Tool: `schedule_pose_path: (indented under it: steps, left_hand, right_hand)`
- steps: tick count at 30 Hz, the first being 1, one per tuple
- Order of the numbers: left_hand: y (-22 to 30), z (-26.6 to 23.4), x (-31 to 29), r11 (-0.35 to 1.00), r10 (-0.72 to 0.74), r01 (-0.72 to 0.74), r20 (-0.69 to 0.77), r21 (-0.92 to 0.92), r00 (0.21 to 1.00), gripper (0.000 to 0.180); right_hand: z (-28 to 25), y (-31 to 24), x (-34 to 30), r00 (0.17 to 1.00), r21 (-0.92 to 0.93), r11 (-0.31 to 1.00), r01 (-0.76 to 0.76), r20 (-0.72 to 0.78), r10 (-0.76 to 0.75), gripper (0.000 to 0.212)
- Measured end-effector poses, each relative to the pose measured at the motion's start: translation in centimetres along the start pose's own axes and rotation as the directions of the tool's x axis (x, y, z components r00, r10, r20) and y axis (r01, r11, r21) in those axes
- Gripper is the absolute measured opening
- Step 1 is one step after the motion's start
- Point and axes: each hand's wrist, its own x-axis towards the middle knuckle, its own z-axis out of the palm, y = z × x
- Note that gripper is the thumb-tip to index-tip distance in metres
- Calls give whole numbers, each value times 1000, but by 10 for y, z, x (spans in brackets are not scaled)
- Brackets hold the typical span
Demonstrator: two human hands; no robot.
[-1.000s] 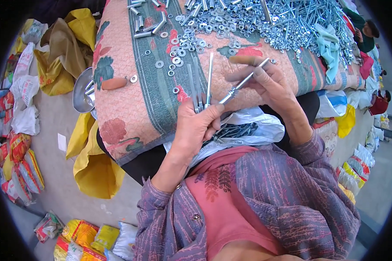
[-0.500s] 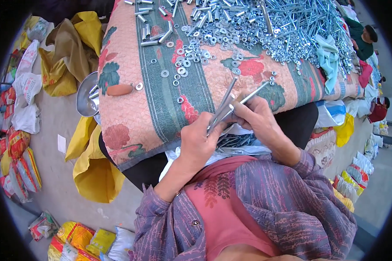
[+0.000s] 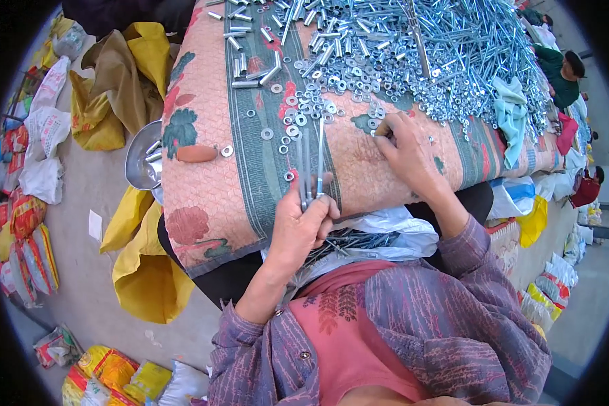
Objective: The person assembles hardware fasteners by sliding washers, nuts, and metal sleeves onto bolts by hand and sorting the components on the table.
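Observation:
My left hand (image 3: pixel 298 223) is closed round several long thin metal rods (image 3: pixel 308 159), which stand up side by side over the table's front part. My right hand (image 3: pixel 410 150) reaches over the patterned cloth (image 3: pixel 203 183), its thumb and fingertips drawn together at the near edge of the pile of washers and nuts (image 3: pixel 352 84). Whatever is between those fingertips is too small or hidden to make out. Beneath my hands, in my lap, lies a white plastic bag (image 3: pixel 413 233) with bolts or rods (image 3: pixel 352 242) in it.
Metal sleeves (image 3: pixel 250 84) and a heap of long bolts (image 3: pixel 484 40) cover the far side. A light-blue cloth (image 3: pixel 511 111) hangs at the right. At the left are a reddish-brown oval piece (image 3: pixel 196 153), a metal bowl (image 3: pixel 139 162) and yellow sacks (image 3: pixel 149 277). Other people sit far right.
My right hand has left the rods and moved forward to the washers and nuts. My left hand has shifted slightly left and down, and its rods now point more upright.

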Motion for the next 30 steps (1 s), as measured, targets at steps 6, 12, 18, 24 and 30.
schedule_pose_path:
  steps: [6,12,18,24,30]
  left_hand:
    - [1,0,3,994,35,-39,-42,-100,999,31]
    - [1,-3,4,991,48,-58,-82,-124,995,27]
    - [-3,-4,5,987,37,-43,-39,-156,999,24]
    - [-3,-4,7,997,63,-67,-73,-45,995,24]
    - [-5,-5,5,997,56,-60,-61,-54,997,22]
  right_hand:
    - [-28,-18,20,994,72,996,52,95,-59,16]
    - [-22,-33,44,963,288,940,-181,245,111,21]
    - [32,-15,54,994,68,993,97,40,-99,17]
    - [32,-31,58,970,-75,969,234,90,-227,15]
    - [29,-19,49,937,-64,937,343,94,-336,22]
